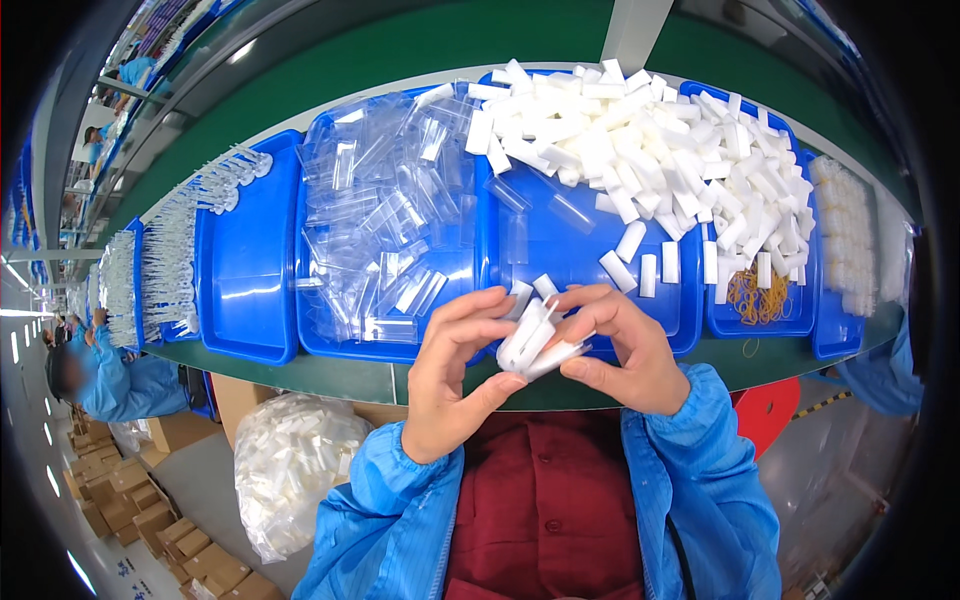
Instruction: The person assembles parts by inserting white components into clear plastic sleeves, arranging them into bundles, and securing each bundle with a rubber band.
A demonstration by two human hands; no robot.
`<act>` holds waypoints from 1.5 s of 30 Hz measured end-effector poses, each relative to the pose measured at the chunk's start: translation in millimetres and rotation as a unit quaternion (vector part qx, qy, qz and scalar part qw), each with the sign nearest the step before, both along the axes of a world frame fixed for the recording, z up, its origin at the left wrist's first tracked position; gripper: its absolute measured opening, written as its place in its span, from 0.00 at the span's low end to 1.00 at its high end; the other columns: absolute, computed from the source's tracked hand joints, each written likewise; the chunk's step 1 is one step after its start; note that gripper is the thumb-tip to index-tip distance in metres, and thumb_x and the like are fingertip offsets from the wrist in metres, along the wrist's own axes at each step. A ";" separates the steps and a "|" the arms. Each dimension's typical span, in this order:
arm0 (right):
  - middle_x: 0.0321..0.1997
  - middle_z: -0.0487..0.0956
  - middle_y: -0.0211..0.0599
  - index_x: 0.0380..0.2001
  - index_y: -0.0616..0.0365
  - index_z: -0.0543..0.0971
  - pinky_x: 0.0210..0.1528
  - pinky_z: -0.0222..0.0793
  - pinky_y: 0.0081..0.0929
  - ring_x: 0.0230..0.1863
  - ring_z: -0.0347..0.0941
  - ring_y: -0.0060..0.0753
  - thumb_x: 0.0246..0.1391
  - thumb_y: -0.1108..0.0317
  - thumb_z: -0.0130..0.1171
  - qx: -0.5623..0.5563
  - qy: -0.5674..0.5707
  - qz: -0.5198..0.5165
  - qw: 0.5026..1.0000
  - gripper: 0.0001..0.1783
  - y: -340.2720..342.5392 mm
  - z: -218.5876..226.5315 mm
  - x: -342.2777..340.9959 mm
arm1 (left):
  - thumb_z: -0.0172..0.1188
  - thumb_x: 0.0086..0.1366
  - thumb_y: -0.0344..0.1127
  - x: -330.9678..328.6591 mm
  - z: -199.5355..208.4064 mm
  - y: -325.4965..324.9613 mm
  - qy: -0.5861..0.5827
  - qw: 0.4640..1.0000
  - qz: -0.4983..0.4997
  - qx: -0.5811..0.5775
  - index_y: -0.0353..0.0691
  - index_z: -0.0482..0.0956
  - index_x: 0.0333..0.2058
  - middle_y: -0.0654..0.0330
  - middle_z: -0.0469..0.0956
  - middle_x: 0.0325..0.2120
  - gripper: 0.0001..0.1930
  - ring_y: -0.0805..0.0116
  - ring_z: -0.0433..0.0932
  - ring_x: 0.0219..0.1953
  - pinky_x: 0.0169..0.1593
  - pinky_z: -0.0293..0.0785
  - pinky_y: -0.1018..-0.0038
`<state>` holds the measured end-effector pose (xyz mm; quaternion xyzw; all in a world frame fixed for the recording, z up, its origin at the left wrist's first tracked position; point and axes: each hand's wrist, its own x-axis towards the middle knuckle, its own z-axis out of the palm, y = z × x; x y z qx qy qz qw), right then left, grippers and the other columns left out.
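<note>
Just below the centre of the frame, we bring both hands together over the near edge of the tabletop (365, 382), forearms rising in blue sleeves (715, 435) from the lower edge. Our left hand (445, 375) curves inward with fingers arched above and thumb beneath, half closed around a white bundle (526, 338). Our right hand (635, 345) bends in from the other side, fingers curled over and thumb below, lightly pinching the same bundle. It sits between our fingertips, before a blue tray (545, 245) whose loose white blocks (600, 130) heap toward the upper right.
</note>
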<state>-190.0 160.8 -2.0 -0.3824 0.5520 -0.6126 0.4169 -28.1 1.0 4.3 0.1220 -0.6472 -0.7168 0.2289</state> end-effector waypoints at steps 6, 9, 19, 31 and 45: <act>0.59 0.72 0.42 0.42 0.55 0.77 0.63 0.63 0.37 0.61 0.67 0.41 0.51 0.73 0.68 0.008 0.044 0.018 0.999 0.15 -0.3 4.9 6.4 | 0.68 0.59 0.24 -1.8 0.3 -1.5 -0.064 0.995 -0.079 0.016 0.34 0.77 0.46 0.50 0.67 0.58 0.16 0.58 0.72 0.59 0.60 0.73 0.64; 0.55 0.75 0.41 0.41 0.56 0.79 0.62 0.64 0.36 0.59 0.69 0.41 0.50 0.74 0.68 0.000 0.105 0.009 0.994 0.14 -6.8 15.1 -3.9 | 0.66 0.60 0.23 4.6 -3.5 -2.9 -0.070 0.991 -0.053 -0.101 0.33 0.79 0.44 0.50 0.69 0.56 0.13 0.59 0.74 0.57 0.59 0.75 0.66; 0.37 0.78 0.42 0.48 0.59 0.76 0.40 0.71 0.38 0.37 0.72 0.45 0.44 0.77 0.64 0.187 0.681 -0.090 0.703 0.23 -65.0 -7.5 -45.1 | 0.64 0.60 0.18 7.0 -3.9 6.0 -0.038 0.993 0.012 0.109 0.29 0.78 0.46 0.50 0.68 0.56 0.15 0.60 0.76 0.54 0.55 0.78 0.68; 0.42 0.79 0.42 0.59 0.62 0.66 0.48 0.74 0.29 0.43 0.79 0.33 0.59 0.75 0.53 0.016 -0.218 -0.174 0.960 0.24 -38.1 23.8 0.5 | 0.63 0.61 0.19 8.8 -9.3 7.1 -0.022 0.998 0.062 0.017 0.29 0.79 0.46 0.50 0.69 0.54 0.13 0.60 0.76 0.55 0.56 0.77 0.69; 0.44 0.82 0.44 0.51 0.61 0.67 0.54 0.69 0.27 0.48 0.77 0.28 0.60 0.71 0.61 0.012 -0.009 -0.194 0.981 0.20 -25.4 17.3 21.3 | 0.64 0.61 0.20 3.1 -9.6 12.9 -0.018 0.997 0.077 -0.004 0.30 0.80 0.45 0.50 0.70 0.54 0.13 0.59 0.76 0.54 0.55 0.77 0.69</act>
